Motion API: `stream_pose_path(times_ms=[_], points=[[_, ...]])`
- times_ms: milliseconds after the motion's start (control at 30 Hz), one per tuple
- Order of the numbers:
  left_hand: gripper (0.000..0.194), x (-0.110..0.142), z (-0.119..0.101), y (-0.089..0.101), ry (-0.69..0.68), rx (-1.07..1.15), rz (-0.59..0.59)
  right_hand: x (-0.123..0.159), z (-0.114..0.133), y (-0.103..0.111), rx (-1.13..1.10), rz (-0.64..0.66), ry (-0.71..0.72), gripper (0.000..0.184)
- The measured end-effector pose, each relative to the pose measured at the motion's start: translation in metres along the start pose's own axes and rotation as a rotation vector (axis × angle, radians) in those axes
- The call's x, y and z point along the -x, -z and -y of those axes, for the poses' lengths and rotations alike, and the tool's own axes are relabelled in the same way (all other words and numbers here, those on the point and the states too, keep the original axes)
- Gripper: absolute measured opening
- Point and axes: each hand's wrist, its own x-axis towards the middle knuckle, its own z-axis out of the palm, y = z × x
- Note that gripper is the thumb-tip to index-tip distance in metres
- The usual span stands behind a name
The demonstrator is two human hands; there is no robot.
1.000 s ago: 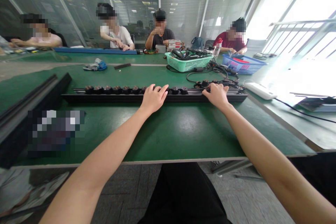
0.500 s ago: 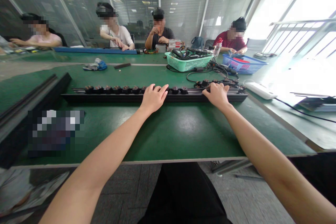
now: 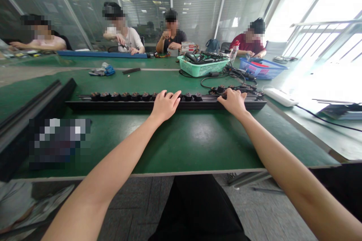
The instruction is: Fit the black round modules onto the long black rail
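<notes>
A long black rail (image 3: 121, 106) lies across the table in front of me, carrying a row of black socket modules (image 3: 135, 97) with copper-coloured parts on top. My left hand (image 3: 165, 106) is over the rail's middle, fingers bent over the row, with a dark module at the thumb and index finger. Further right, my right hand (image 3: 234, 101) curls over the rail, thumb on its near side. What lies beneath its fingers is mostly hidden. Loose black modules (image 3: 219, 90) lie just behind the rail, beside that hand.
Another long black rail (image 3: 36, 120) slants along the left. Behind are a green basket (image 3: 198, 68) of cables, a blue basket (image 3: 261, 71) and black cables (image 3: 237, 75). A white power strip (image 3: 280, 98) lies right. Several people sit across the green table (image 3: 183, 143).
My hands and the rail stay almost still. Across the table, the person in the white shirt has raised a hand from the long blue piece.
</notes>
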Motion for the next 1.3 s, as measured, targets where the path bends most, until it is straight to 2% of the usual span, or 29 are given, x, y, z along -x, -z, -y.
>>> stream_pose_path(times_ms=[533,1300], points=[[0.054,0.0,0.0,0.001,0.001,-0.007,0.008,-0.002,-0.0007,0.0023,0.022,0.052,0.003,0.034],[0.053,0.0,0.0,0.0004,-0.007,-0.017,0.005,-0.0027,-0.0046,-0.0008,0.028,0.002,0.001,0.036]])
